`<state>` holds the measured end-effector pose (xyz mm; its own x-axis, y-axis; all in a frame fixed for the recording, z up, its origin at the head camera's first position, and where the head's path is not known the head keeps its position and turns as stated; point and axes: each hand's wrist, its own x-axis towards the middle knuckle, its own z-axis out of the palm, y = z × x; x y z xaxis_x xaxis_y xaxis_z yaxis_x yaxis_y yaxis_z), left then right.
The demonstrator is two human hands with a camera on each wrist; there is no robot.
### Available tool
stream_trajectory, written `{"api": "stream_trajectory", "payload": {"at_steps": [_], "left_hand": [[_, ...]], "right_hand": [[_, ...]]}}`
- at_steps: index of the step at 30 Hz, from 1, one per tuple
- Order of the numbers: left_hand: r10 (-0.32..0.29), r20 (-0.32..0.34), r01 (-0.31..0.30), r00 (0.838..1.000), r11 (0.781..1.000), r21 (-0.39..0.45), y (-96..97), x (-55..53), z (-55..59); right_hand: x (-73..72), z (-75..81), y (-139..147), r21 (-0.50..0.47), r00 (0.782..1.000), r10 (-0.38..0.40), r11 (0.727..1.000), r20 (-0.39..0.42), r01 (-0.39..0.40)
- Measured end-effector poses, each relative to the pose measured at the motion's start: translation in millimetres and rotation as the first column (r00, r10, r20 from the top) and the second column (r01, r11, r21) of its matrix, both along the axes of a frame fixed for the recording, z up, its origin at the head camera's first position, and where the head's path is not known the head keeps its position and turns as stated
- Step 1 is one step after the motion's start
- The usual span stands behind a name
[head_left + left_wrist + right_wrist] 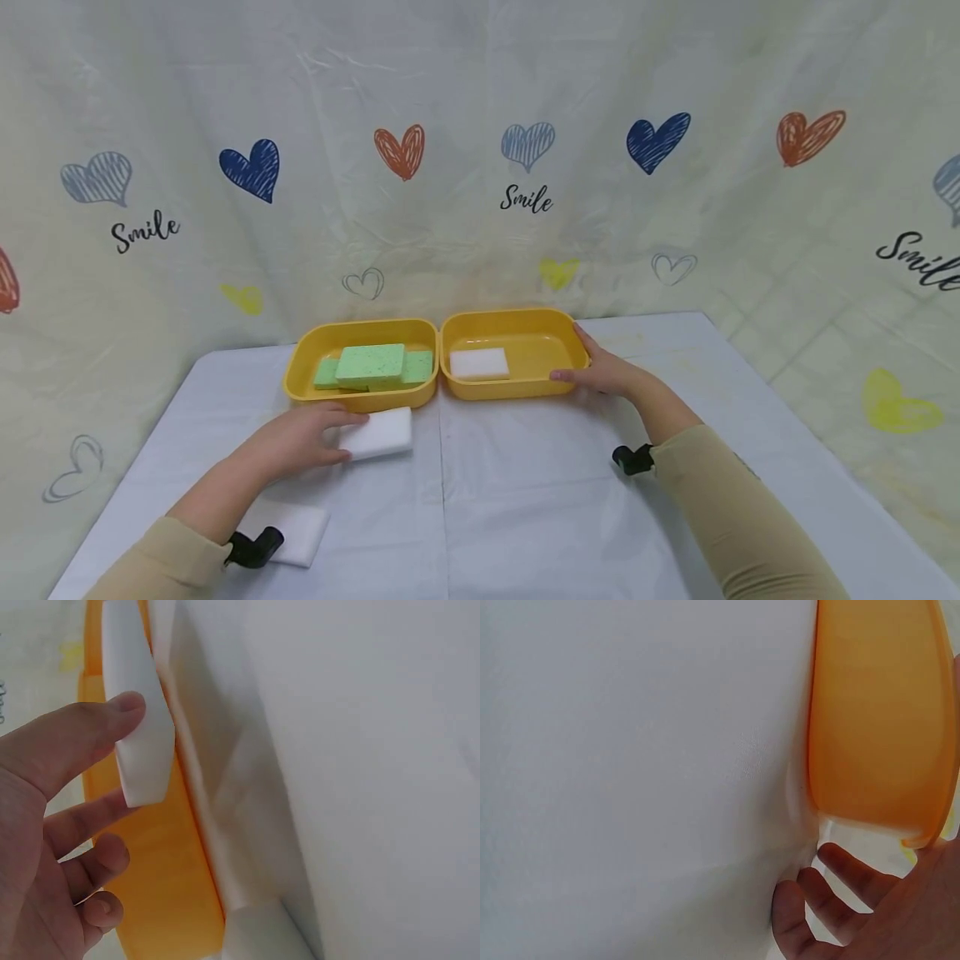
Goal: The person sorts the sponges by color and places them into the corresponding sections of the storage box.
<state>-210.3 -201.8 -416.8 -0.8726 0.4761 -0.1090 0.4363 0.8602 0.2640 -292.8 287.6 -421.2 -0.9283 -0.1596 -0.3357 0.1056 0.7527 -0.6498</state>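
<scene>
My left hand (303,442) pinches a white sponge (386,433) between thumb and fingers, just in front of the left yellow tray (297,371). In the left wrist view the thumb presses on one face of this sponge, and the lower fingers curl loosely beside the tray wall. Several green sponges (371,364) lie stacked in the left tray. My right hand (606,371) holds the right yellow tray (517,390) at its right end, thumb over the front rim and a finger along the far side. One white sponge (478,364) lies at that tray's left end.
Another white sponge (306,533) lies flat on the white-covered table (525,500), partly hidden under my left wrist. The two trays stand side by side near the table's back edge. Behind them hangs a curtain (465,67) printed with hearts.
</scene>
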Motion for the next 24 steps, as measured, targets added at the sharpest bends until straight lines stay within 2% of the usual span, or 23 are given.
{"api": "stream_trajectory", "payload": {"at_steps": [5,11,17,24], "left_hand": [[-0.019,-0.018,0.019,1.000,1.000,0.020,10.3,5.0,8.1],[0.006,-0.039,-0.004,0.999,0.999,0.044,29.9,5.7,16.7],[0.016,-0.087,-0.009,0.996,0.997,0.081,62.0,-1.0,28.3],[0.029,-0.053,-0.021,0.998,0.988,0.151,109.6,-14.9,35.3]], "right_hand": [[0.2,-0.6,0,-0.008,1.000,-0.001,1.000,-0.003,0.001],[-1.4,-1.2,1,-0.001,1.000,0.008,1.000,-0.012,-0.008],[-1.6,-1.7,2,0.000,1.000,0.010,1.000,-0.016,-0.010],[-2.8,-2.6,2,-0.004,1.000,0.006,1.000,-0.014,-0.006]]}}
